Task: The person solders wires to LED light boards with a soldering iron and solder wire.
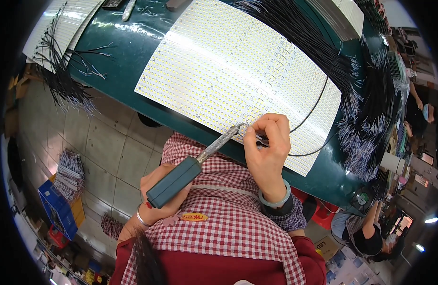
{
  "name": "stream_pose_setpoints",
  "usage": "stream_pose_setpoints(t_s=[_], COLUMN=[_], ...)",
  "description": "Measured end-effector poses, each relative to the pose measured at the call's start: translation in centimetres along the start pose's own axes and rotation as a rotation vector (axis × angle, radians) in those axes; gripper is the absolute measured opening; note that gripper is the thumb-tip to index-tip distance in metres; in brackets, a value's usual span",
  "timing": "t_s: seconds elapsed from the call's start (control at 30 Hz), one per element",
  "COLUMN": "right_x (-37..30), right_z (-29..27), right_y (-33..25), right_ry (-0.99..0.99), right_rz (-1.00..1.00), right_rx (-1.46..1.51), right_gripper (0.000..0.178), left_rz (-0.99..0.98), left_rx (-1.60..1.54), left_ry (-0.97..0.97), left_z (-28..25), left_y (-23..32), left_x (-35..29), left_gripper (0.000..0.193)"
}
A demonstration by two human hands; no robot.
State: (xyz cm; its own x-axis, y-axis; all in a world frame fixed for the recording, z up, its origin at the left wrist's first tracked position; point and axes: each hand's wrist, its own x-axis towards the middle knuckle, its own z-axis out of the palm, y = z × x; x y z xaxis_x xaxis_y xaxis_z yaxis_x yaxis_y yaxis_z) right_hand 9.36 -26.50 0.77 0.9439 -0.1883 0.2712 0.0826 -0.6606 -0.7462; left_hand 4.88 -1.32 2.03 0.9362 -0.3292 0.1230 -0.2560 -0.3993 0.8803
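My left hand [164,183], a silver bracelet at its wrist, is closed round the green handle of a soldering iron [174,182]. The iron's tip meets the near edge of a white LED panel [195,71], right by my right fingertips. My right hand [271,147], with a pale green bangle, pinches the end of a black cable [318,97] against the panel. That cable curves away behind the hand over the panel's right side. Rows of small yellow LEDs cover the panel, which lies on a green table [109,71]. My fingers partly hide the contact point.
Bundles of black cables [299,28] with stripped ends lie along the panel's far and right sides. More white panels [83,19] and cables [57,61] rest at the far left. A blue box [60,206] stands on the tiled floor. Other people [366,232] are at the right.
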Motion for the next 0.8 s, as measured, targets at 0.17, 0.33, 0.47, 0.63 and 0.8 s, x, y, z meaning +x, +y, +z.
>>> stream_pose_setpoints(t_s=[0.17,0.33,0.47,0.63,0.8], right_x=[-0.1,0.0,0.0,0.2,0.8], right_z=[-0.1,-0.1,0.0,-0.9,-1.4], right_y=[0.2,0.1,-0.3,-0.8,-0.4], right_ry=[-0.011,-0.014,-0.004,-0.064,-0.153], right_rz=[-0.013,-0.014,0.044,0.205,0.157], right_rx=[-0.021,-0.023,0.041,0.227,0.186], right_gripper=[0.009,0.009,0.013,0.011,0.010], left_rz=[-0.103,-0.120,-0.101,-0.118,-0.105], left_rx=[-0.058,-0.044,-0.030,-0.035,-0.028], left_ry=[0.034,0.037,0.011,0.020,0.013], left_z=[-0.1,-0.2,-0.4,-0.4,-0.4], left_y=[0.1,0.1,0.0,-0.1,-0.2], left_x=[-0.6,-0.8,-0.8,-1.0,-1.0], left_gripper=[0.024,0.025,0.030,0.030,0.029])
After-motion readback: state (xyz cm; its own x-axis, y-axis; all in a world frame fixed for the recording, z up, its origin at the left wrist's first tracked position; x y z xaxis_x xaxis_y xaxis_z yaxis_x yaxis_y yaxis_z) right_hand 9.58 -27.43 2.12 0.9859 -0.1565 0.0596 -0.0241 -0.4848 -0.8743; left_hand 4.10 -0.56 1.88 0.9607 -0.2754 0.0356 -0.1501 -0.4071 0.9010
